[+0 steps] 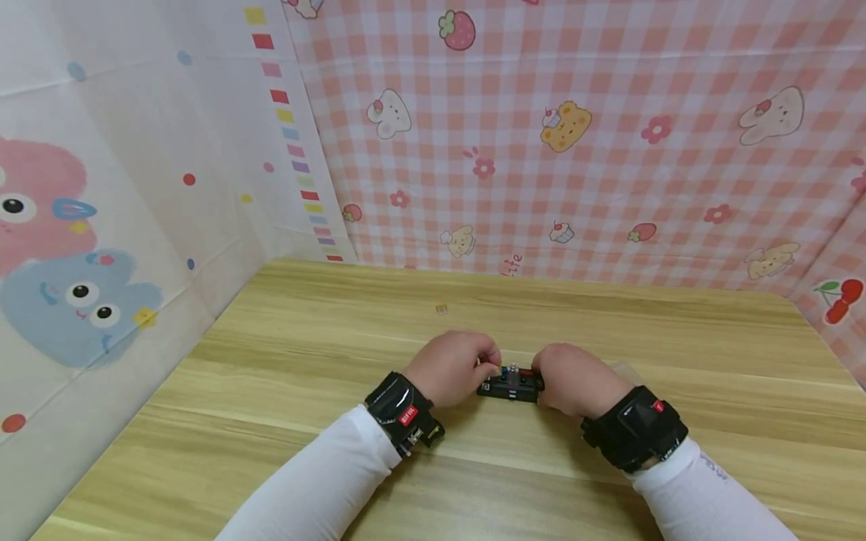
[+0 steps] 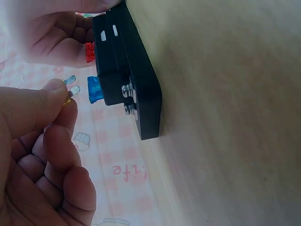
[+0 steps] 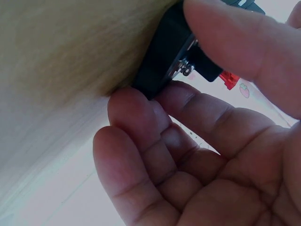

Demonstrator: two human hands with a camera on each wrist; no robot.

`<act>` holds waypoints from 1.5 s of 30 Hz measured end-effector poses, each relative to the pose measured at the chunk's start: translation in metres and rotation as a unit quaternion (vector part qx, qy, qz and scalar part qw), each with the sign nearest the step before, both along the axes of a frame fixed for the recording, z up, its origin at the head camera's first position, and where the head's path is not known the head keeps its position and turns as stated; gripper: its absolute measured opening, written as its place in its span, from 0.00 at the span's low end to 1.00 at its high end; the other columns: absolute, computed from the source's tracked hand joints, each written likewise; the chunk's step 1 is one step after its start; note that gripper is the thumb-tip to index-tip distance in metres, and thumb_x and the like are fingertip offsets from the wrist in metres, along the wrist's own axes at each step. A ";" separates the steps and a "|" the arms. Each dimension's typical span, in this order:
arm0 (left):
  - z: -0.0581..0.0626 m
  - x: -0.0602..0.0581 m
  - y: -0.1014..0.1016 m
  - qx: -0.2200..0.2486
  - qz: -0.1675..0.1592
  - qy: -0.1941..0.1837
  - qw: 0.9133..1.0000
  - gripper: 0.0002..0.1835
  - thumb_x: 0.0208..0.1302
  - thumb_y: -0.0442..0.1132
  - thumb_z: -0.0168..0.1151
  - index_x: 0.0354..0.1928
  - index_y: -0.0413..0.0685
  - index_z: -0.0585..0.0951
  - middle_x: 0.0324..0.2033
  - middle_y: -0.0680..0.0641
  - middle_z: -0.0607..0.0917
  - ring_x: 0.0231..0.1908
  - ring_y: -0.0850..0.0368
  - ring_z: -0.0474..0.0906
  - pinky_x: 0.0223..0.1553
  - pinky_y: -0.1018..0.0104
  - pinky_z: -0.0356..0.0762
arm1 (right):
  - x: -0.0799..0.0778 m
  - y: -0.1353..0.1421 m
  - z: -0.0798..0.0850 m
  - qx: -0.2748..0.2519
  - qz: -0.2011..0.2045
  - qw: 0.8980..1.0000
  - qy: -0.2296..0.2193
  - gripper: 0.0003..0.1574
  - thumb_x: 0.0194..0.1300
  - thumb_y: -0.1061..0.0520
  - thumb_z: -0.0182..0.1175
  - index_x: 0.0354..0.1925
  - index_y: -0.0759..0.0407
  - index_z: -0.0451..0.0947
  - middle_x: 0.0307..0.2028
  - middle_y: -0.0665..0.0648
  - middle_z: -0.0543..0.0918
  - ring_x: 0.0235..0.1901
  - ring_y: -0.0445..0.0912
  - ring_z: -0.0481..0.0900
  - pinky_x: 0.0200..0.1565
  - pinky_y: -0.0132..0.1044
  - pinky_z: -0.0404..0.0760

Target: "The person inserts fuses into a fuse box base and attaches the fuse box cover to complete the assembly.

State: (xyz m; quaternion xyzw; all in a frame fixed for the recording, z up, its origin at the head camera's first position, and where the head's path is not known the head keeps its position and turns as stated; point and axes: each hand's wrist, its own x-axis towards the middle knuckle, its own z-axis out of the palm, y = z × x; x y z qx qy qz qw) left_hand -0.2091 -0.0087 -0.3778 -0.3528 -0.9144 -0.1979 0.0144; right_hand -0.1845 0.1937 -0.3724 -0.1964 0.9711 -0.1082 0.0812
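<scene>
A black fuse block (image 1: 510, 393) rests on the wooden table, with screw terminals (image 2: 126, 91) at its end. A blue blade fuse (image 2: 95, 90) and a red blade fuse (image 2: 90, 52) stand in its top. My left hand (image 1: 455, 368) pinches a yellow blade fuse (image 2: 68, 100) between thumb and forefinger. That fuse's two metal prongs point toward the block, close beside the blue fuse and apart from it. With thumb and fingers, my right hand (image 1: 575, 378) grips the block's right end. In the right wrist view, its thumb lies over the block's upper side.
Farther back on the table (image 1: 304, 361) lies a small pale item (image 1: 441, 309). A clear, thin piece (image 1: 625, 370) shows partly behind the right hand. Pink checked cloth (image 1: 514, 150) hangs along the back edge, and a white printed cloth (image 1: 223, 113) on the left.
</scene>
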 end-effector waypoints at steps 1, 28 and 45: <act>0.000 0.000 0.001 -0.001 -0.001 0.001 1.000 0.04 0.62 0.47 0.62 0.32 0.60 0.79 0.26 0.63 0.77 0.27 0.67 0.70 0.31 0.70 0.70 | 0.000 0.000 0.000 0.000 0.000 1.000 0.000 0.09 0.45 0.62 0.70 0.24 0.56 0.78 0.21 0.51 0.73 0.22 0.45 0.68 0.26 0.38 0.68; -0.003 0.003 0.007 -0.012 -0.010 0.003 1.000 0.04 0.61 0.47 0.63 0.30 0.61 0.79 0.25 0.64 0.77 0.27 0.68 0.70 0.32 0.70 0.70 | 0.000 0.001 0.000 0.001 0.012 1.000 0.016 0.09 0.43 0.62 0.70 0.22 0.55 0.77 0.20 0.50 0.73 0.21 0.45 0.67 0.26 0.38 0.68; -0.005 0.003 0.009 -0.027 -0.008 0.000 1.000 0.04 0.61 0.47 0.63 0.29 0.62 0.79 0.25 0.65 0.77 0.27 0.68 0.70 0.32 0.69 0.70 | 0.001 0.001 0.001 0.004 0.011 1.000 0.013 0.09 0.42 0.63 0.70 0.23 0.56 0.77 0.20 0.51 0.73 0.21 0.45 0.67 0.25 0.37 0.69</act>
